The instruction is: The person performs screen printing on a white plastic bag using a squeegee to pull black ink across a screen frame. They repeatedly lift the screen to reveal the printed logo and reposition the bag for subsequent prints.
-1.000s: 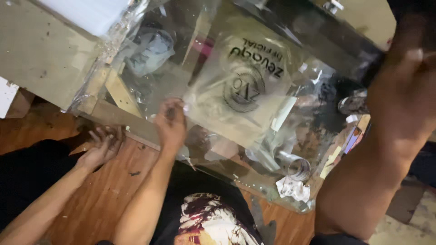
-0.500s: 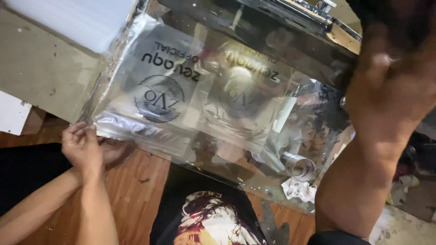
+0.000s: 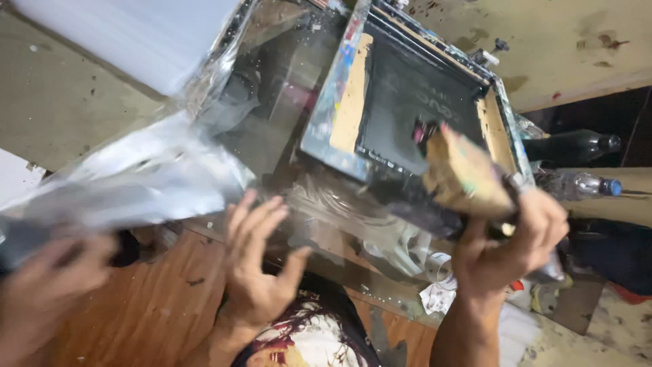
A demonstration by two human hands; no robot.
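In the head view, the right hand (image 3: 506, 238) grips a wooden squeegee (image 3: 465, 175) at the near edge of the dark printing screen (image 3: 414, 102). The left hand (image 3: 258, 265) is open, fingers spread over the glass bench (image 3: 326, 217). Another person's blurred hand (image 3: 47, 285) holds a shiny plastic sheet (image 3: 136, 180) at left. Wet ink may smear if the sheet brushes the screen.

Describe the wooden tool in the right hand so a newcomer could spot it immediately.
Find the dark printing screen with its paint-smeared frame at top centre. At its lower right edge the right hand grips a squeegee. Its tan wooden block, flecked with paint, is the only bare wood against the black mesh.
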